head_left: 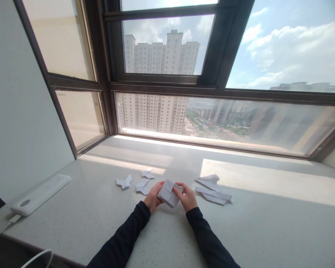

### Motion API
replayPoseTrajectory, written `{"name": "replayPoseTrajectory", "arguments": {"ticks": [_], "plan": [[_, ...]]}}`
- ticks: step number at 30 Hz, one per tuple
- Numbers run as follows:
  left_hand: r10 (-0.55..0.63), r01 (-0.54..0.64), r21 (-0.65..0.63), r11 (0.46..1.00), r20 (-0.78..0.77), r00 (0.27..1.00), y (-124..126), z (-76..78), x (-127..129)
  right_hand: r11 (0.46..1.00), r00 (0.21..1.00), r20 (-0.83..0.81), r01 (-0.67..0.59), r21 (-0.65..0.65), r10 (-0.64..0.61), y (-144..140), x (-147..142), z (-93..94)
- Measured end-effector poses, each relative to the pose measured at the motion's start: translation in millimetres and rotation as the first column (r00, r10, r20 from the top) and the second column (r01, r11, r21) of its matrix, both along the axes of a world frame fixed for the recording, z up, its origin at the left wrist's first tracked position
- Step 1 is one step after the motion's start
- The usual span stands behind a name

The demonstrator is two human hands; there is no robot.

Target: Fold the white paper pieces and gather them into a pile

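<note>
A folded white paper (169, 194), squarish with crossing flaps on its face, is held up between my two hands above the sill. My left hand (153, 198) grips its left edge, thumb near the top and fingers behind. On the right side my right hand (187, 196) pinches it, the thumb pressing on the front. Left of my hands lie several small folded paper pieces, among them one with pointed arms (124, 182) and another (142, 186) close to my left hand. To the right rest a paper plane (209, 181) and a second long folded plane (214, 195).
The pale speckled windowsill (268, 223) spreads under everything, with its front edge at lower left. A white charging pad (41, 194) with a white cable (16, 219) sits at the left. Dark window frames (167, 89) and glass rise behind.
</note>
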State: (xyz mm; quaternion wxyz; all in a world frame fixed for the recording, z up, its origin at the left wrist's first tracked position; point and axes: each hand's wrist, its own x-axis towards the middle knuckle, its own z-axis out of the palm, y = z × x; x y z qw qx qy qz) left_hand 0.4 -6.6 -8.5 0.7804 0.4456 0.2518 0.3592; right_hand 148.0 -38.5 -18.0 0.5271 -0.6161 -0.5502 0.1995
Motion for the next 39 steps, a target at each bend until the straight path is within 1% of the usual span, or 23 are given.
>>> {"name": "replayPoseTrajectory", "arguments": {"ticks": [3,5,7,8,9,11,12,13,15,16,17,18,20,22,23,24,26,29,32,34,36,38,39], "plan": [[0.029,-0.023,0.075,0.997,-0.079,0.996,-2,-4.7,3,1.000,1.000,-0.008,0.018,-0.014,-0.018,1,-3,-3.2],[0.053,-0.038,0.141,0.989,-0.109,0.993,-2,-7.5,4,0.998,0.999,-0.006,0.054,0.014,-0.054,2,-4,-3.9],[0.060,-0.041,0.199,0.979,-0.089,0.994,-2,-8.6,5,0.990,0.993,-0.003,0.122,0.066,-0.122,3,-4,-2.9],[0.061,-0.044,0.232,0.972,-0.068,0.996,-2,-8.5,5,0.989,0.992,-0.008,0.129,0.074,-0.128,3,-4,-1.6],[0.063,-0.048,0.271,0.961,-0.050,0.997,-2,-8.0,6,0.992,0.994,-0.015,0.108,0.066,-0.108,3,-2,0.2],[0.097,-0.074,0.371,0.926,-0.044,0.994,-3,-6.5,5,0.999,0.999,-0.037,0.025,0.021,-0.024,0,1,5.0],[0.148,-0.106,0.425,0.899,-0.067,0.987,-4,-5.5,5,1.000,0.999,-0.043,-0.007,0.006,0.007,-2,3,7.6],[0.214,-0.141,0.478,0.867,-0.101,0.972,-5,-4.4,5,1.000,0.999,-0.037,0.004,0.018,-0.003,-5,5,10.3],[0.341,-0.199,0.564,0.801,-0.157,0.927,-6,-1.9,3,0.988,0.993,0.006,0.121,0.100,-0.122,-10,8,14.7],[0.380,-0.215,0.592,0.777,-0.167,0.910,-6,-0.5,2,0.977,0.984,0.038,0.168,0.133,-0.174,-12,10,16.1],[0.397,-0.222,0.608,0.762,-0.168,0.903,-5,0.8,0,0.971,0.977,0.071,0.190,0.148,-0.202,-13,12,17.0],[0.399,-0.225,0.615,0.756,-0.161,0.902,-4,2.1,-1,0.973,0.975,0.097,0.185,0.138,-0.199,-14,13,17.2],[0.402,-0.234,0.611,0.756,-0.152,0.903,-1,4.1,-4,0.990,0.986,0.098,0.131,0.060,-0.136,-16,18,16.4],[0.390,-0.231,0.593,0.772,-0.154,0.908,3,4.9,-6,0.996,0.996,0.008,0.092,-0.002,-0.092,-19,24,15.4],[0.364,-0.214,0.578,0.787,-0.156,0.918,3,4.9,-6,0.997,0.996,-0.055,0.073,-0.022,-0.074,-22,26,15.3],[0.321,-0.181,0.561,0.807,-0.160,0.934,3,4.5,-5,0.998,0.992,-0.118,0.049,-0.035,-0.053,-25,29,15.4],[0.198,-0.078,0.529,0.845,-0.174,0.965,-1,2.8,-1,0.999,0.977,-0.212,0.002,-0.034,-0.009,-34,30,16.6],[-0.008,0.107,0.485,0.868,-0.202,0.979,-13,-1.2,8,0.999,0.968,-0.250,-0.039,-0.017,0.034,-50,22,18.7],[-0.127,0.204,0.444,0.872,-0.197,0.972,-23,-4.3,14,0.993,0.965,-0.250,-0.103,-0.062,0.085,-60,16,19.6],[-0.152,0.230,0.431,0.873,-0.207,0.966,-25,-4.5,15,0.986,0.965,-0.242,-0.127,-0.108,0.098,-63,27,19.9],[-0.140,0.228,0.432,0.872,-0.226,0.964,-23,-3.4,13,0.985,0.976,-0.205,-0.100,-0.141,0.069,-65,51,20.7],[-0.081,0.183,0.453,0.873,-0.236,0.968,-20,-2.1,10,0.985,0.996,-0.093,-0.028,-0.169,0.012,-65,85,21.8],[-0.043,0.154,0.469,0.870,-0.239,0.970,-18,-1.6,9,0.981,1.000,0.010,0.024,-0.194,-0.023,-65,103,22.3]]}}
